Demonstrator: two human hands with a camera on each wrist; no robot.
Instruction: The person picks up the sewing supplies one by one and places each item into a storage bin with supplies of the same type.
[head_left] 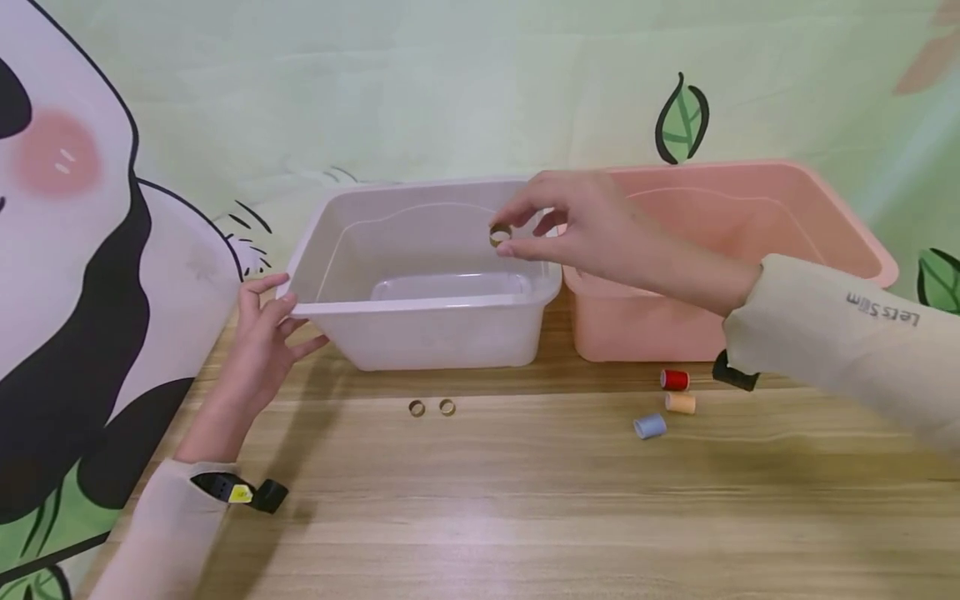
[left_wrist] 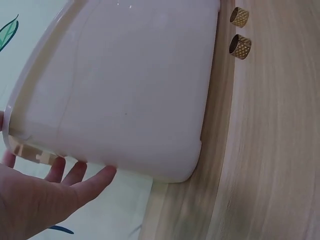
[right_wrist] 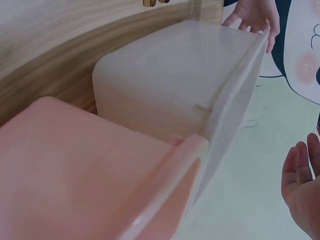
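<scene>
In the head view my right hand (head_left: 592, 212) pinches a brass thimble ring (head_left: 493, 237) between thumb and fingertips, above the right part of the white bin (head_left: 442, 337). My left hand (head_left: 266, 346) holds that bin's left rim, its other fingers spread along the outer wall; the left wrist view shows these fingers (left_wrist: 95, 182) under the rim. On the table in front of the white bin lie two more thimble rings, a left one (head_left: 417, 407) and a right one (head_left: 447, 407), open-ended with dimpled sides. The right wrist view shows the right hand (right_wrist: 305, 192) only in part, its ring hidden.
A pink bin (head_left: 637, 329) stands just right of the white one, under my right forearm. Before it lie three small thread spools: red (head_left: 675, 380), orange (head_left: 681, 403) and blue (head_left: 650, 426). A cloth printed with a panda (head_left: 187, 242) hangs behind and at left.
</scene>
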